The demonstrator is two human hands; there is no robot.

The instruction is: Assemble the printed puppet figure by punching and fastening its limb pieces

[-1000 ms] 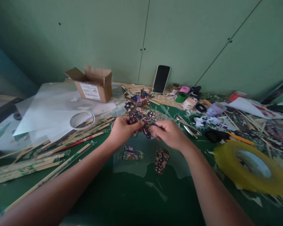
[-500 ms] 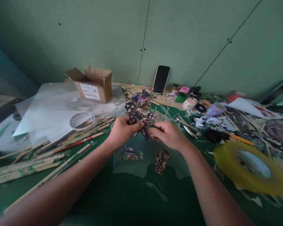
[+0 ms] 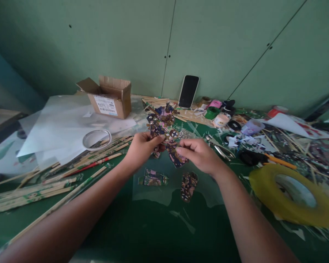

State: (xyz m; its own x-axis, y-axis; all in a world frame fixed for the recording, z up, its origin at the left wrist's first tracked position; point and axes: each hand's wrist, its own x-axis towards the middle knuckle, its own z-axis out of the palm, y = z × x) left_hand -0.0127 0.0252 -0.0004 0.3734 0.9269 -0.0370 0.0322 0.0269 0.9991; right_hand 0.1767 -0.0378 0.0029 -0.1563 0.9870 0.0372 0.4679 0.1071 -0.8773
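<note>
My left hand [image 3: 146, 148] is closed on the side of a flat, dark patterned figure [image 3: 164, 128], thumb on top. The figure has purple, pink and gold markings and round metal fasteners. My right hand [image 3: 199, 153] is closed in a pinch at the edge of its lower patterned piece [image 3: 176, 155], which hangs down at a slant. Exactly what the right fingertips grip is partly hidden. Below, on the clear sheet [image 3: 150, 195], lie a loose patterned piece [image 3: 154, 177] on the left and another patterned cutout [image 3: 188, 186] on the right.
Wooden sticks [image 3: 95, 164] and a white tape ring [image 3: 97, 140] lie left, with a cardboard box [image 3: 109, 104] behind. A phone [image 3: 188, 91] leans on the wall. Right are pliers [image 3: 220, 148], small jars [image 3: 221, 119], paper scraps and a large yellow tape roll [image 3: 263, 193].
The lower piece of the figure has turned and shows more fully between the hands. My right fingers have shifted to its edge. The left hand keeps its grip.
</note>
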